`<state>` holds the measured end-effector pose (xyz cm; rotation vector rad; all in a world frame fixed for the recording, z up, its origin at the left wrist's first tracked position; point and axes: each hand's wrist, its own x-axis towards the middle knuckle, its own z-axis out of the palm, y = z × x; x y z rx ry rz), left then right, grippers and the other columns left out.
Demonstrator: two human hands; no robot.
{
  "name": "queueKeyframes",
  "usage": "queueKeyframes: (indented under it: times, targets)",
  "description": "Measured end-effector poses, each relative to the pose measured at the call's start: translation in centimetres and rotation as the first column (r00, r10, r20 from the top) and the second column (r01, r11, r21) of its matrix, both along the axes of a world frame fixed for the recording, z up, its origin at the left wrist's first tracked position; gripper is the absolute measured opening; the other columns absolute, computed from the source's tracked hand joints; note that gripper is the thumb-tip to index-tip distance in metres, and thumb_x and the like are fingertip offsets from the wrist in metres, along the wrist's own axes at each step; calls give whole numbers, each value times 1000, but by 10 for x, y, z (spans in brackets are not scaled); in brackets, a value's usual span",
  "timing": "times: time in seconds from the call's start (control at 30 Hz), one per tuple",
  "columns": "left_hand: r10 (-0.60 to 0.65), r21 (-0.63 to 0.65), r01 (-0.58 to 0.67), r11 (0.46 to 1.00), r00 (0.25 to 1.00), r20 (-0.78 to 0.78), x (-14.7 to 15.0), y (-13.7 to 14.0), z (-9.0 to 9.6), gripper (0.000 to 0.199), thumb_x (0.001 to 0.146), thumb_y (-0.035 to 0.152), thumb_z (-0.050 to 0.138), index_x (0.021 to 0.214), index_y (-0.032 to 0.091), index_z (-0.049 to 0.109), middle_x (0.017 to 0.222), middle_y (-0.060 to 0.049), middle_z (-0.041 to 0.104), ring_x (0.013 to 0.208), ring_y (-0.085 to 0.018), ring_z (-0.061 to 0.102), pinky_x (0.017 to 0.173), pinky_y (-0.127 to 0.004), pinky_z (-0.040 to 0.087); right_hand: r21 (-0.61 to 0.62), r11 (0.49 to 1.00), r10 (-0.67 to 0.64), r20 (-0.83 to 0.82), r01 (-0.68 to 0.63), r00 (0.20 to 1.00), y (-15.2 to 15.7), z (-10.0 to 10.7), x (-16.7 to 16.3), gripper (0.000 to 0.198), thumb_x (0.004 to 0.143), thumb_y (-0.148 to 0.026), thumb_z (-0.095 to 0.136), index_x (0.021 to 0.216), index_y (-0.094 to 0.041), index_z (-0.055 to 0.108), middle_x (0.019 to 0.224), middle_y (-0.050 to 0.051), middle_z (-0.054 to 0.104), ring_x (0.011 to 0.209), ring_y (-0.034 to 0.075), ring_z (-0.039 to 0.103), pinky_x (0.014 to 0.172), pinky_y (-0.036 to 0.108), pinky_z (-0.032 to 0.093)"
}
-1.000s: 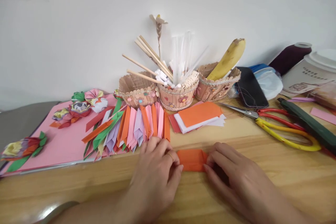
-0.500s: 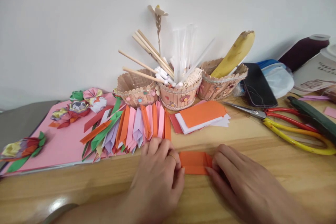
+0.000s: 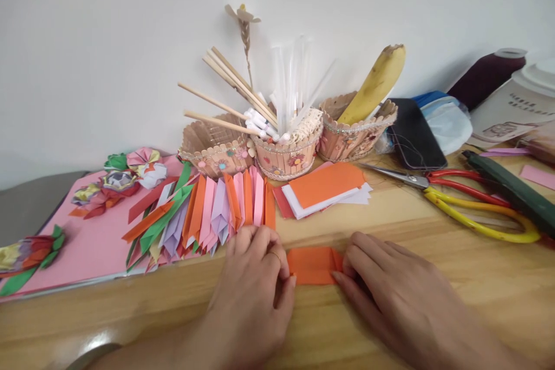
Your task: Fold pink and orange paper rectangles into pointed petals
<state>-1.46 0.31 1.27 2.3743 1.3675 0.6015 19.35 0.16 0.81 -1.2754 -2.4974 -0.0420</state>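
An orange folded paper point(image 3: 314, 266) lies on the wooden table between my two hands. My left hand point(image 3: 260, 283) pinches its left end, thumb toward the front and a ring on one finger. At the right end, my right hand point(image 3: 385, 286) is closed on the paper with thumb and curled fingers. Both ends are partly hidden by the fingers. Just beyond my left hand stands a row of folded paper strips point(image 3: 208, 214) in orange, pink, purple and green. A stack of cut paper sheets point(image 3: 327, 186), orange on top, rests behind the orange paper.
Three decorated baskets point(image 3: 288, 162) along the wall hold sticks, pens, straws and a banana point(image 3: 375, 87). Scissors point(image 3: 433, 180) with red and yellow handles, a phone point(image 3: 416, 133) and a cup point(image 3: 514, 107) are on the right. Paper flowers point(image 3: 121, 179) lie on pink paper point(image 3: 95, 245) at left.
The view has shifted slightly, so the surroundings appear further left. Both hands still hold the orange paper's ends, with little visible change in their grip.
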Motion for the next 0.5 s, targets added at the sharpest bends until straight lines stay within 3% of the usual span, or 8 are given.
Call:
queueKeyframes:
  times: [0.1, 0.27, 0.4, 0.5]
  targets:
    - [2, 17, -2, 1000, 1000, 9, 0, -1, 0, 11, 79, 8, 45, 74, 17, 44, 88, -8, 48, 86, -25, 41, 71, -47, 42, -20, 1000, 4, -11, -4, 1000, 0, -1, 1, 21, 91, -21, 37, 72, -22, 45, 66, 1, 50, 53, 18, 52, 49, 30, 40]
    - [-20, 81, 18, 997, 999, 28, -1, -4, -3, 20, 77, 4, 42, 87, 18, 52, 92, -8, 47, 83, -24, 41, 66, -40, 39, -158, 987, 30, -58, -39, 998, 3, -1, 8, 15, 92, -22, 42, 77, -20, 46, 72, 1, 51, 58, 16, 51, 51, 27, 39]
    - [-76, 236, 71, 969, 997, 13, -3, -6, -12, 38, 78, 6, 42, 101, 29, 61, 95, -6, 48, 82, -23, 40, 68, -37, 32, -187, 952, 230, -90, -243, 969, 8, 5, 14, 22, 97, -19, 34, 99, -22, 56, 79, 1, 54, 63, 13, 51, 56, 25, 37]
    - [-66, 374, 87, 923, 996, -68, -5, -6, -15, 33, 84, 10, 49, 97, 36, 65, 92, -2, 54, 85, -22, 41, 74, -37, 29, -124, 916, 373, -83, -381, 924, 13, 12, 15, 32, 99, -19, 28, 105, -21, 59, 75, 1, 54, 64, 14, 50, 58, 27, 35]
